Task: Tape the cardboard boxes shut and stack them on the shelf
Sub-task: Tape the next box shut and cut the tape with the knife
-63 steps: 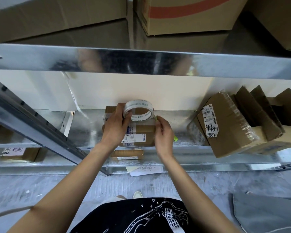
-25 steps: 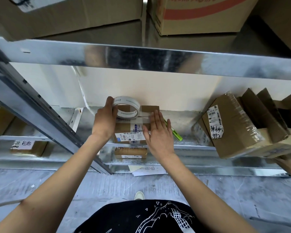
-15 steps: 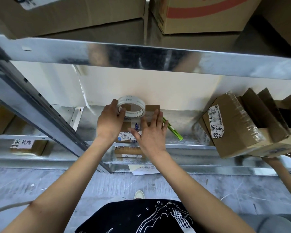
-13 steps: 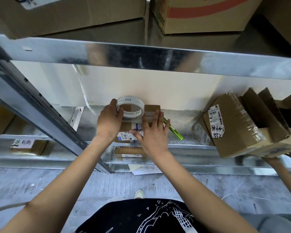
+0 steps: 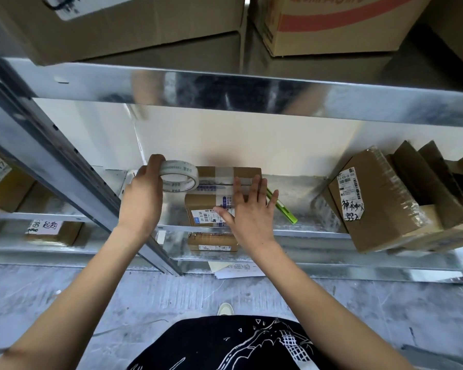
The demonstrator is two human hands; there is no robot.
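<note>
1. Since half a second back, the left hand [image 5: 142, 198] has pulled the tape roll [image 5: 179, 176] further left, off the box's left edge, so more tape is stretched out across the top. The right hand [image 5: 247, 209] has slid right along the strip.
2. Left grip: fingers curled round the roll's outer rim, thumb side hidden, roll held tilted just above the shelf [image 5: 300, 193].
3. Right grip: spread flat, fingers [image 5: 237, 188] straight and pressing the tape strip [image 5: 219, 180] down on the small cardboard box [image 5: 203, 202].
4. That box sits on the middle metal shelf, near the back wall, with a printed label facing front. An older tape band crosses its top.
5. Green utility knife [image 5: 285, 209] lies on the shelf just right of the box, partly under the right hand's fingertips.
6. Further right, a bigger taped box [image 5: 377, 201] leans tilted, handwritten label on it, with open-flapped cartons [image 5: 428, 180] behind.
7. Another small box [image 5: 211, 241] sits on the shelf below, some papers [image 5: 238, 269] under that.
</note>
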